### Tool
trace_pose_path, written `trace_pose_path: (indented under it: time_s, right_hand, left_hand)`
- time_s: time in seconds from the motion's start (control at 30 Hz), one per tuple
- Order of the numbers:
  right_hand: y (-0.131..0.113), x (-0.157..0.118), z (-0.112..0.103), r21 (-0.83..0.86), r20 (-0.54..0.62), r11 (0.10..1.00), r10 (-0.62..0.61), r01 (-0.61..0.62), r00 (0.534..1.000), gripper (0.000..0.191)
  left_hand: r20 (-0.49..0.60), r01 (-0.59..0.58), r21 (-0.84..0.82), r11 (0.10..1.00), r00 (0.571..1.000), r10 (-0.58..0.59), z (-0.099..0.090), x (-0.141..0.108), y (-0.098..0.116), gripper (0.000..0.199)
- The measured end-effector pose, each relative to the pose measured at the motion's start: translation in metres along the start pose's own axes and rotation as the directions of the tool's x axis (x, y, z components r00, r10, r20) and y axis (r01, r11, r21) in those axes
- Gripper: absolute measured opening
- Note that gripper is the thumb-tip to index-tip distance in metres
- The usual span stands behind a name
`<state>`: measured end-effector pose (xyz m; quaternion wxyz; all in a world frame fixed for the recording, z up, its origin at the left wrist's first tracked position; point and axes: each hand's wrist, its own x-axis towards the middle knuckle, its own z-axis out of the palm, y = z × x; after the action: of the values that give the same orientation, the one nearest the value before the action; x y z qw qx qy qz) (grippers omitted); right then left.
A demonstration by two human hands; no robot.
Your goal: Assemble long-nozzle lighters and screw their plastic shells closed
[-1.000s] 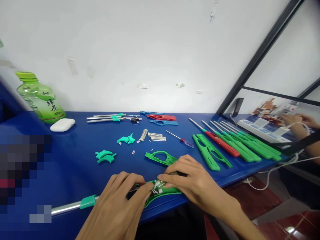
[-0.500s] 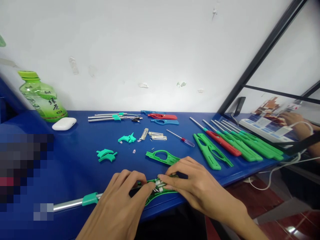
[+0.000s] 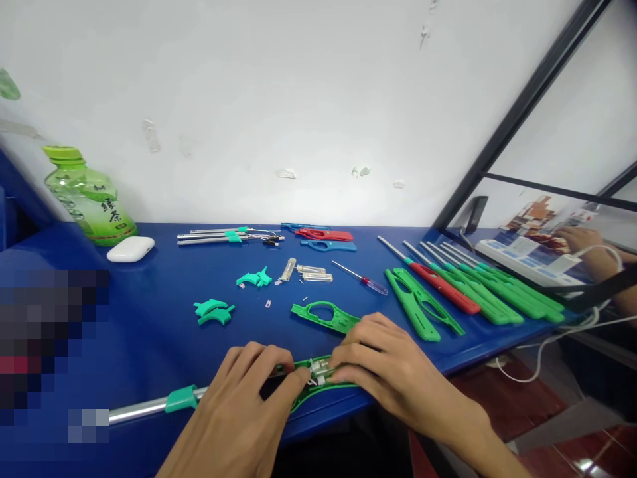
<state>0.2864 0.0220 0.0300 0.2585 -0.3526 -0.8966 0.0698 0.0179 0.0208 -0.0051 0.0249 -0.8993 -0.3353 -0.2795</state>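
At the table's front edge lies an open green lighter half-shell [image 3: 304, 398]. A metal lighter tube [image 3: 139, 409] with a teal collar [image 3: 182, 399] runs out leftward from under my left hand [image 3: 243, 405]. That hand is closed around the shell, its thumb and fingertips at the inner parts. My right hand [image 3: 385, 362] pinches a clear fuel tank [image 3: 319, 368] seated in the shell, fingers at its right end. White bits show beside the tank; my fingers hide much of the inside. Just behind my right hand rests another green half-shell [image 3: 323, 317].
Teal triggers [image 3: 213, 311], clear tanks [image 3: 314, 273] and a screwdriver [image 3: 365, 282] lie behind my hands. Finished-looking lighters [image 3: 497, 292] line the right side. A bottle [image 3: 92, 199], a white case [image 3: 131, 249] and a power strip [image 3: 530, 262] stand farther out.
My right hand's fingers have shifted slightly right and now press lower on the tank, leaving more of it visible. My left hand keeps its hold. The camera view has tilted slightly.
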Motion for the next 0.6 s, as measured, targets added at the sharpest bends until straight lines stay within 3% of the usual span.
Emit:
trace_pose_path:
  time_s: [0.13, 0.27, 0.37, 0.43, 0.6]
  right_hand:
    - [-0.002, 0.001, -0.008, 0.014, -0.041, 1.000, -0.009, 0.010, 0.999, 0.013]
    - [0.012, 0.014, -0.017, -0.086, -0.121, 0.991, 0.093, -0.103, 0.988, 0.016]
    - [0.034, 0.038, -0.026, -0.254, -0.033, 0.955, 0.147, -0.151, 0.989, 0.014]
    - [0.048, 0.055, -0.031, -0.355, 0.060, 0.927, 0.149, -0.118, 0.987, 0.015]
    - [0.058, 0.078, -0.040, -0.388, 0.170, 0.920, 0.131, -0.056, 0.977, 0.016]
  left_hand:
    - [-0.014, 0.004, 0.028, 1.000, 1.000, -0.003, 0.001, -0.002, 0.001, 0.051]
    - [-0.072, 0.016, 0.073, 0.997, 0.997, -0.011, 0.000, -0.002, 0.003, 0.054]
    - [-0.147, 0.032, 0.065, 0.997, 0.989, -0.022, -0.002, 0.000, 0.003, 0.047]
    - [-0.209, 0.044, 0.057, 0.997, 0.978, -0.031, -0.005, 0.000, 0.000, 0.040]
    - [-0.300, 0.130, 0.152, 0.980, 0.951, -0.080, -0.013, -0.006, -0.021, 0.031]
